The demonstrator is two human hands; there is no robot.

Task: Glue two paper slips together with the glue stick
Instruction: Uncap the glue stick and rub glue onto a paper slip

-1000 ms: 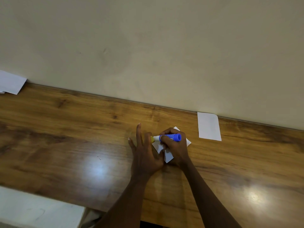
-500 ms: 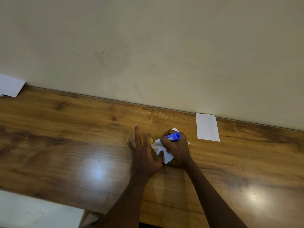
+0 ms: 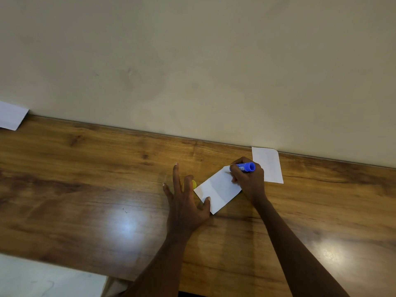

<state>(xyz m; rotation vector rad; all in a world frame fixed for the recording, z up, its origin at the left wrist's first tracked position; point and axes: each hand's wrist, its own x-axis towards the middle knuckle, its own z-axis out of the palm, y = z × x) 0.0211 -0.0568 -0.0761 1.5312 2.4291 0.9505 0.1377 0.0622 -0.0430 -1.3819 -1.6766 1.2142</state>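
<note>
A white paper slip [image 3: 217,189] lies tilted on the wooden table [image 3: 85,189]. My left hand [image 3: 184,202] lies flat with spread fingers, its thumb pressing the slip's near corner. A small yellow cap [image 3: 194,184] peeks out beside its fingers. My right hand [image 3: 248,183] grips a blue glue stick [image 3: 245,167], its tip down on the slip's far end. A second white slip [image 3: 267,165] lies just right of that hand, against the wall.
A cream wall [image 3: 192,71] rises right behind the table's back edge. Another white paper [image 3: 10,115] lies at the far left by the wall. A white surface [image 3: 42,277] shows below the table's front edge at lower left.
My right hand has slid the glue stick from the slip's left end up to its far right end. More of the slip is uncovered. My left hand has stayed in place.
</note>
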